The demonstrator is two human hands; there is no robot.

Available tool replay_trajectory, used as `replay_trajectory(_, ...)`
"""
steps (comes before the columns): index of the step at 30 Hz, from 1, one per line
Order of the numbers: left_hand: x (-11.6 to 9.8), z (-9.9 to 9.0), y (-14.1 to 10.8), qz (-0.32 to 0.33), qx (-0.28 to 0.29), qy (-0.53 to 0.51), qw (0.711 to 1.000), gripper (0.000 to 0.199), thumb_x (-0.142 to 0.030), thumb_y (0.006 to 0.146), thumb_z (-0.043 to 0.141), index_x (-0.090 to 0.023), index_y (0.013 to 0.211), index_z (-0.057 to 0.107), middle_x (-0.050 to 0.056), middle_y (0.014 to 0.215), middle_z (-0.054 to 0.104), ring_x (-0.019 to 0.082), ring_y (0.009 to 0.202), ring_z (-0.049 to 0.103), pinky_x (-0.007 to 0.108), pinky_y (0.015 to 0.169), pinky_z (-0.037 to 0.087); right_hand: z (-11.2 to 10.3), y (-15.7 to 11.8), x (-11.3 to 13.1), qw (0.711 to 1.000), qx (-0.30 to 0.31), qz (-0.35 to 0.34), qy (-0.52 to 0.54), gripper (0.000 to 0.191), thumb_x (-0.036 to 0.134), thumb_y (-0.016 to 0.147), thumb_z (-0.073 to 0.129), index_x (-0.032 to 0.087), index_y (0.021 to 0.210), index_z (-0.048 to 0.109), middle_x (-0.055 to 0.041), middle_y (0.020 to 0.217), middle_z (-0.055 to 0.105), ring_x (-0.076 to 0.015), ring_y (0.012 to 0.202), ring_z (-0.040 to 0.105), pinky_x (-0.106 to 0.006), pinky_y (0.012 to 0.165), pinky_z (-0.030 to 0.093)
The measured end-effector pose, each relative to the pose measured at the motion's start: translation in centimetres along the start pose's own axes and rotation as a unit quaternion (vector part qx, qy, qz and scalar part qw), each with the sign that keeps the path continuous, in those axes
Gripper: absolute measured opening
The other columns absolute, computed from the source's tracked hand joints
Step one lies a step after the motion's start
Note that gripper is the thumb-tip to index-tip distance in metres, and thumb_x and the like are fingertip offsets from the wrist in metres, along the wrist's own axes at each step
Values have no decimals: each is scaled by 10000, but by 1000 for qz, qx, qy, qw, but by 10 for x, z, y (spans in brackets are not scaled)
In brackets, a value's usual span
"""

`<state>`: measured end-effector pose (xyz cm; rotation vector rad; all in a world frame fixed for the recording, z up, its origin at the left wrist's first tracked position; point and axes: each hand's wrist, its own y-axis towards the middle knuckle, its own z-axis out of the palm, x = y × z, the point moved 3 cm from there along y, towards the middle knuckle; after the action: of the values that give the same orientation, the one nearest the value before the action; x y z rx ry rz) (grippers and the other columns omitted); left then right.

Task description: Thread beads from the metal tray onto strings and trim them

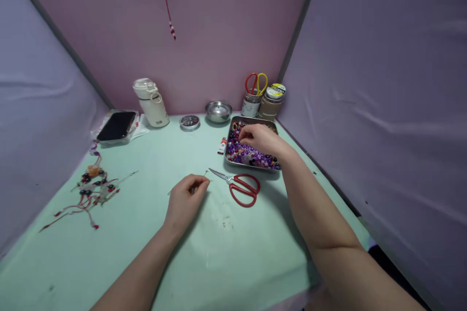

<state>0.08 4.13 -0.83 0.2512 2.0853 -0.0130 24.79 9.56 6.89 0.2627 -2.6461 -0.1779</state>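
Observation:
My left hand (187,197) rests near the middle of the table, its thumb and fingers pinched on a thin cord whose ends stick out on both sides. At the right, my right hand (257,137) reaches over a metal tray (251,168) of purple, red, black and orange beads. Its fingers are bent down at the beads, and what they hold, if anything, is too small to tell. Red-handled scissors (243,189) lie slightly open between my left hand and the tray, blades toward the left hand.
Beaded cords (95,184) lie at the left. Along the back stand a phone (117,126), a white bottle (152,104), a round tin (189,122), a metal bowl (218,112) and jars (270,106). A lighter (222,146) lies beside the tray.

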Motion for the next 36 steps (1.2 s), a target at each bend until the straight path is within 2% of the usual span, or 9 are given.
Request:
replay_trajectory(3,3,-2,2,7,1,32,999,211,-380,808,543,-209,776,662,16,771,646,151,677,540,272,643,406,17,20,-10,998,55,5,-5,70,131,739,634,190,733,673,-9,692,659,-132,639,549,-252,606,340)
replay_trajectory(7,6,-3,4,7,12,55,998,213,-385,824,532,-220,763,651,20,767,638,155,673,541,270,626,405,32,28,-20,993,109,8,34,108,119,739,624,198,684,674,-7,662,664,-138,620,561,-254,590,348)
replay_trajectory(13,9,1,2,3,33,74,997,176,-342,828,527,-238,757,651,12,746,629,154,655,539,269,625,411,38,24,-18,991,120,-10,59,123,133,772,607,196,721,699,-18,737,676,-145,693,580,-258,644,377)
replay_trajectory(20,6,2,1,14,40,71,997,179,-337,840,522,-233,759,642,7,742,620,149,647,520,270,646,399,60,25,-12,991,125,9,54,85,171,764,646,199,695,688,-19,760,670,-148,712,579,-252,640,370)
replay_trajectory(23,5,4,1,6,29,46,999,193,-354,838,525,-225,756,643,9,737,617,146,631,506,265,620,392,60,19,-14,994,91,30,46,77,208,780,652,198,711,684,-28,785,663,-152,729,577,-253,654,375)
replay_trajectory(27,2,13,-1,-1,27,-4,1000,197,-355,836,522,-219,760,643,7,705,594,145,616,498,265,606,396,51,10,-21,996,-6,84,22,98,223,818,613,188,750,673,-47,822,634,-158,751,559,-270,694,389)
replay_trajectory(32,-7,24,-8,0,44,-66,997,182,-342,837,522,-228,749,633,18,752,605,158,682,531,273,652,424,50,6,-23,995,-89,31,15,117,215,866,553,177,809,648,-57,858,607,-177,846,548,-300,805,403)
replay_trajectory(36,-6,25,-11,0,55,-64,996,174,-314,841,510,-228,737,621,12,724,587,154,655,507,274,647,416,40,9,-23,988,-145,44,8,137,252,888,529,180,855,641,-64,901,595,-186,880,542,-309,833,403)
